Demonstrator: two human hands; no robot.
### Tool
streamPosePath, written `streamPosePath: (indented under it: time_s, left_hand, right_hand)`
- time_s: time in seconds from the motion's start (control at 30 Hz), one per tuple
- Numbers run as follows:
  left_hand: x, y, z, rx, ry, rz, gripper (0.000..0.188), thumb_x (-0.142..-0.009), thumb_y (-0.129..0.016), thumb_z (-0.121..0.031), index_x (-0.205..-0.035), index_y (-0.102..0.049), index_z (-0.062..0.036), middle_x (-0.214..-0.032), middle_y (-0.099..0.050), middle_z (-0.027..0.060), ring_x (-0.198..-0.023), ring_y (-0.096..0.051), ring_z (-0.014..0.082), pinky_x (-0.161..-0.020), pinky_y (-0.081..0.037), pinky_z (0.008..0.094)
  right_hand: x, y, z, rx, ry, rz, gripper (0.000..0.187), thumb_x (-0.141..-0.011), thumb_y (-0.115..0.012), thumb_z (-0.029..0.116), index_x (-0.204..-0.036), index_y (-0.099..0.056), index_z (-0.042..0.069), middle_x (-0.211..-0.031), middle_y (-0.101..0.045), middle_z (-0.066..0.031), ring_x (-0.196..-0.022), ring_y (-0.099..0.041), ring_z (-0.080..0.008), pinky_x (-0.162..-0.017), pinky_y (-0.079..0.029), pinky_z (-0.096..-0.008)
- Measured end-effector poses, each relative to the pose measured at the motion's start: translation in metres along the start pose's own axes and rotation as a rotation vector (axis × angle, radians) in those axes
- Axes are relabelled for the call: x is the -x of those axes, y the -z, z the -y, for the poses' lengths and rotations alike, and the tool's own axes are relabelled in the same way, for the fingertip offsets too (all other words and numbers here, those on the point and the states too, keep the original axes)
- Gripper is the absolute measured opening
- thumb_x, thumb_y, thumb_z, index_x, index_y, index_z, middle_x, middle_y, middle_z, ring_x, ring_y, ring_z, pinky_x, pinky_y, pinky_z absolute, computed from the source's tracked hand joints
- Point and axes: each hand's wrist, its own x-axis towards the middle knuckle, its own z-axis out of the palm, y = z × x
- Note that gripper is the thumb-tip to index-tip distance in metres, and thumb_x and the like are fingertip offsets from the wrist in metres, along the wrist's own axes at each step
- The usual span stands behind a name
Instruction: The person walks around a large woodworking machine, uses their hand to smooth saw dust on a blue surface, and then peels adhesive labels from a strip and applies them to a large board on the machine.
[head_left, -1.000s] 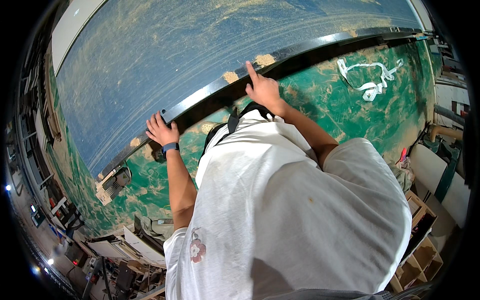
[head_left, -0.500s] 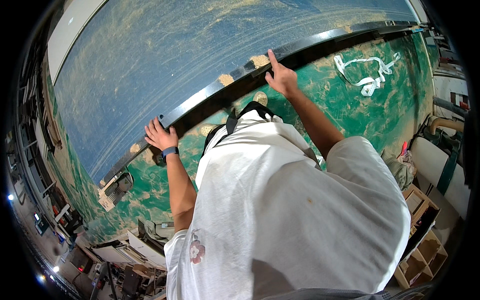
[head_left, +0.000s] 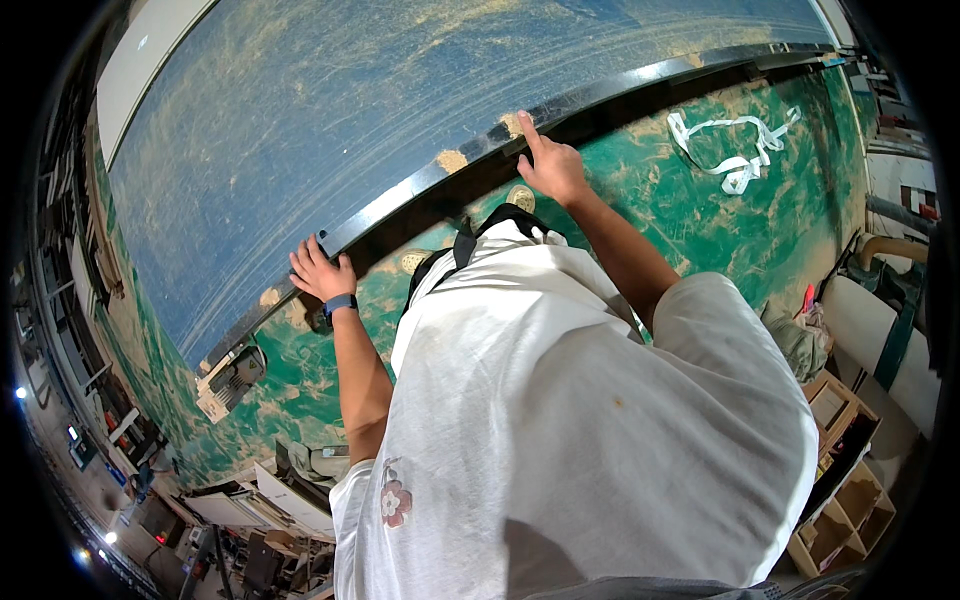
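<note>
A white panel (head_left: pixel 145 75) lay at ten o'clock on a workshop scene, while a boxy motor (head_left: pixel 236 380) stood between eight and nine, at the near left corner of a dust-streaked blue counter (head_left: pixel 300 130). At nine o'clock, the left hand (head_left: pixel 322 272) of a person in a white T-shirt (head_left: pixel 600 430) rested on the counter's dark edge strip (head_left: pixel 400 190), its fingers fanned wide above a dark wristband (head_left: pixel 342 303). Just short of twelve, a sawdust patch (head_left: pixel 452 160) sat by the strip. At one o'clock, the right hand (head_left: pixel 556 170) held its index finger straight toward a second pile (head_left: pixel 511 125), at twelve, thumb apart and the other fingers folded; whether the fingertip touched the dust could not be told. A white strap (head_left: pixel 742 178) curled across the green floor (head_left: pixel 720 232) at two, and a wooden compartment box (head_left: pixel 848 508) stood at four.
</note>
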Motion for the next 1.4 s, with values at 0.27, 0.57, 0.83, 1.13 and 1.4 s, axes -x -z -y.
streamPosePath:
  time_s: [0.27, 0.57, 0.83, 1.13, 1.4]
  left_hand:
    - [0.000, 0.002, -0.001, 0.001, 0.002, 0.005, 0.075, -0.073, -0.076, -0.022, -0.141, -0.046, -0.0214, -0.148, -0.040, 0.0050, -0.144, -0.024, 0.0313, -0.116, -0.014, 0.0582]
    - [0.000, 0.000, 0.001, 0.023, -0.013, -0.003, 0.075, -0.073, -0.076, -0.023, -0.141, -0.045, -0.0216, -0.148, -0.040, 0.0058, -0.145, -0.023, 0.0315, -0.116, -0.013, 0.0590]
    - [0.000, 0.004, -0.001, 0.014, -0.009, 0.015, 0.074, -0.074, -0.076, -0.023, -0.142, -0.044, -0.0221, -0.149, -0.039, 0.0058, -0.145, -0.023, 0.0316, -0.116, -0.013, 0.0582]
    - [0.001, 0.003, -0.001, 0.016, -0.013, 0.008, 0.074, -0.075, -0.075, -0.023, -0.142, -0.045, -0.0220, -0.149, -0.039, 0.0058, -0.145, -0.023, 0.0316, -0.116, -0.013, 0.0582]
    - [0.001, 0.001, 0.000, 0.019, -0.017, -0.002, 0.074, -0.074, -0.074, -0.022, -0.141, -0.045, -0.0218, -0.149, -0.039, 0.0052, -0.144, -0.024, 0.0316, -0.116, -0.013, 0.0589]
  right_hand:
    - [-0.002, 0.002, 0.001, 0.040, -0.034, 0.017, 0.081, -0.078, -0.065, 0.025, -0.151, -0.032, 0.017, -0.073, -0.063, -0.0107, -0.061, -0.063, -0.0325, -0.059, -0.053, -0.0436]
    - [-0.004, 0.002, 0.010, 0.054, 0.006, 0.055, 0.080, -0.078, -0.063, 0.024, -0.151, -0.032, 0.018, -0.072, -0.063, -0.0106, -0.059, -0.063, -0.0304, -0.058, -0.053, -0.0417]
    - [-0.002, 0.001, 0.012, 0.088, 0.028, 0.099, 0.080, -0.078, -0.062, 0.023, -0.152, -0.031, 0.019, -0.072, -0.062, -0.0097, -0.059, -0.063, -0.0291, -0.060, -0.053, -0.0412]
    - [0.009, -0.001, 0.005, -0.023, -0.011, -0.086, 0.073, -0.080, -0.063, 0.022, -0.148, -0.036, 0.017, -0.077, -0.064, -0.0098, -0.064, -0.064, -0.0287, -0.062, -0.052, -0.0405]
    - [0.021, 0.002, 0.002, -0.039, 0.109, -0.024, 0.056, -0.082, -0.062, 0.021, -0.136, -0.052, 0.015, -0.079, -0.065, -0.0098, -0.067, -0.064, -0.0287, -0.065, -0.050, -0.0420]
